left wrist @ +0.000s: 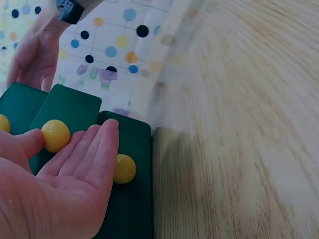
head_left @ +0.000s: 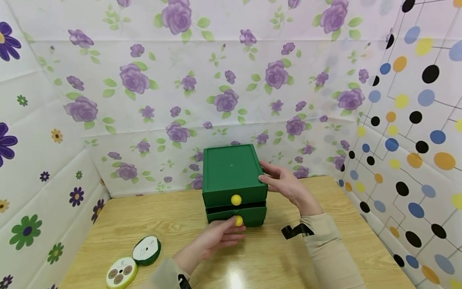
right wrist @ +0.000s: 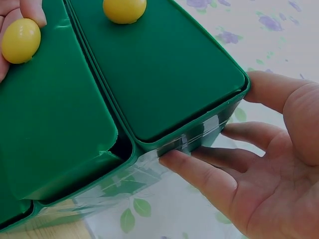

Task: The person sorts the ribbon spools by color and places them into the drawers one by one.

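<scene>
A green drawer cabinet (head_left: 231, 166) with round yellow knobs stands on the wooden table against the back cloth. Its middle drawer (right wrist: 55, 114) sticks out a little from the front, leaving a dark gap above it in the head view. My left hand (head_left: 220, 237) pinches that drawer's yellow knob (left wrist: 56, 136) between thumb and fingers, with the palm turned up. Below it, the lower knob (left wrist: 124, 168) shows past my fingers in the left wrist view. My right hand (head_left: 286, 186) grips the cabinet's right side, thumb at the upper front edge, fingers spread along the clear-taped side (right wrist: 184, 142).
Two flat round spools lie at the table's front left, one with a green edge (head_left: 146, 249) and one with a yellow edge (head_left: 122, 273). Patterned cloths hang at the back (head_left: 202, 100), left and right of the wooden table (head_left: 274, 257).
</scene>
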The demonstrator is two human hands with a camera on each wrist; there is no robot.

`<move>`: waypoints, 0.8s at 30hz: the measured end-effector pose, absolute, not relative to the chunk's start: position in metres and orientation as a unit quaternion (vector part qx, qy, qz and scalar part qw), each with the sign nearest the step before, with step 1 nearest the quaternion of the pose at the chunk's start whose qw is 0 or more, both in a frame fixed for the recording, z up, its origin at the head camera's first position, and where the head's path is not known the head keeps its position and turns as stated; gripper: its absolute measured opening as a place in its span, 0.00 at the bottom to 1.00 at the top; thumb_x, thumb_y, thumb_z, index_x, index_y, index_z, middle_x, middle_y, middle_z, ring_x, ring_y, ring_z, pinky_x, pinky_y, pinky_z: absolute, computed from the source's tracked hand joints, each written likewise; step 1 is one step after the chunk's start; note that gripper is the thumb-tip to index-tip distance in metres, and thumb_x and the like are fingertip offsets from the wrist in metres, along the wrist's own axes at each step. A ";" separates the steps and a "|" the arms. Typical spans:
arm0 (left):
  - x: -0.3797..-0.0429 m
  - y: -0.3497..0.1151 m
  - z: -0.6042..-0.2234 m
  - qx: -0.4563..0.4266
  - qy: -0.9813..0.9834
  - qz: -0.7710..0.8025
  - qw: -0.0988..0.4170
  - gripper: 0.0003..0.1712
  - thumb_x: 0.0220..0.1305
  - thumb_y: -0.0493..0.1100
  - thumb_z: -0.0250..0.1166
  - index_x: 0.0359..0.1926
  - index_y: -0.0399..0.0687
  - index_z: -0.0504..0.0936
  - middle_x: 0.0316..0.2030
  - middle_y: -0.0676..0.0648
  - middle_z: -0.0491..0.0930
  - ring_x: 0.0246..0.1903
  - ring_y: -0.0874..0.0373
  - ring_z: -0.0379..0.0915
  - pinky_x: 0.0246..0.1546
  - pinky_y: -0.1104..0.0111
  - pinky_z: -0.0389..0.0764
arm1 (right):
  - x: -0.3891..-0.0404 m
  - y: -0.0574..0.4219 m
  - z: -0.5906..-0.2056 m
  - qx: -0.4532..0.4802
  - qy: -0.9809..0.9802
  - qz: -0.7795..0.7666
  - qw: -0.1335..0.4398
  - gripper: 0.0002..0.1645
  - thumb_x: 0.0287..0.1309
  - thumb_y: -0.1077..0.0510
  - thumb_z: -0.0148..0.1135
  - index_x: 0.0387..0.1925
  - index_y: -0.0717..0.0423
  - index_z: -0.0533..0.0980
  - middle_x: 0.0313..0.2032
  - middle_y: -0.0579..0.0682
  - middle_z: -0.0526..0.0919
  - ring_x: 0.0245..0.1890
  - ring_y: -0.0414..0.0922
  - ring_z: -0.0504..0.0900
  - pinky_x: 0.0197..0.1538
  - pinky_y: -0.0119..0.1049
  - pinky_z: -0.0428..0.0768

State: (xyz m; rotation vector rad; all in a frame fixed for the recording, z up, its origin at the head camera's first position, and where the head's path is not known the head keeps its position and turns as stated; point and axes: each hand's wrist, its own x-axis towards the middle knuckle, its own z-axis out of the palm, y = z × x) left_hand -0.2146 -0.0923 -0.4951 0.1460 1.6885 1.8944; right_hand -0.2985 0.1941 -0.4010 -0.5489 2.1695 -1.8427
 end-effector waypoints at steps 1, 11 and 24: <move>-0.214 -0.093 -0.495 0.055 0.640 0.708 0.294 0.38 0.83 0.62 0.57 0.69 0.31 0.77 0.65 0.32 0.80 0.65 0.38 0.78 0.65 0.49 0.79 | -0.299 0.194 -0.401 -0.190 0.742 -0.632 0.121 0.44 0.79 0.49 0.64 0.86 0.48 0.55 0.82 0.58 0.59 0.79 0.61 0.62 0.70 0.60 0.75; -0.196 -0.092 -0.491 0.057 0.682 0.676 0.271 0.37 0.82 0.62 0.58 0.66 0.31 0.80 0.62 0.33 0.82 0.63 0.39 0.80 0.57 0.53 0.86 | -0.298 0.192 -0.402 -0.189 0.747 -0.626 0.117 0.43 0.79 0.50 0.63 0.86 0.46 0.56 0.82 0.57 0.60 0.78 0.59 0.64 0.67 0.53 0.80; -0.176 -0.089 -0.491 0.063 0.710 0.649 0.265 0.36 0.83 0.61 0.57 0.62 0.29 0.83 0.57 0.33 0.86 0.59 0.41 0.84 0.56 0.52 0.86 | -0.296 0.193 -0.401 -0.188 0.751 -0.622 0.114 0.44 0.79 0.48 0.64 0.86 0.46 0.56 0.82 0.57 0.59 0.79 0.60 0.63 0.69 0.59 0.76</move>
